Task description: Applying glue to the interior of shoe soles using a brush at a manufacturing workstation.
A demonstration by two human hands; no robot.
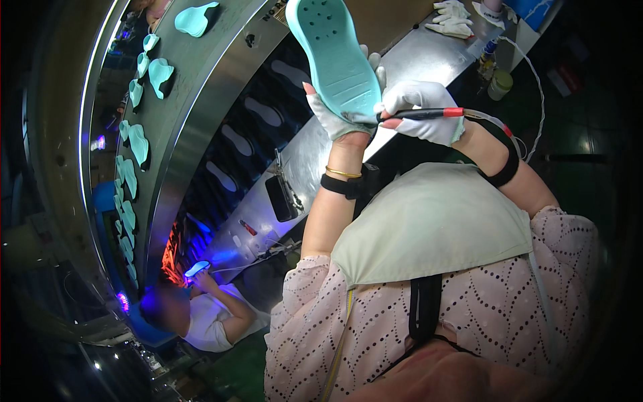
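Over the metal bench [311, 153], a gap runs between two obstacles, the black phone [280, 199] and left forearm [331, 218].

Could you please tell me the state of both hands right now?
Left hand: holding the turquoise sole.
Right hand: closed on the black-and-red tool.

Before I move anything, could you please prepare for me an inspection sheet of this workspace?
Surface: shiny metal table, with several things on it.
Things in hand: teal sole, holes at its far end; black tool with a red band, tip close to the heel, contact unclear.
Clutter: white gloves, black phone-like device, small red tool.
Hands: left hand, gloved, holds the sole near its heel; right hand, gloved, grips the tool.
Cables: white cable curves beyond the right forearm.
Surroundings: conveyor belt carrying teal pieces; co-worker at lower left, in blue light.
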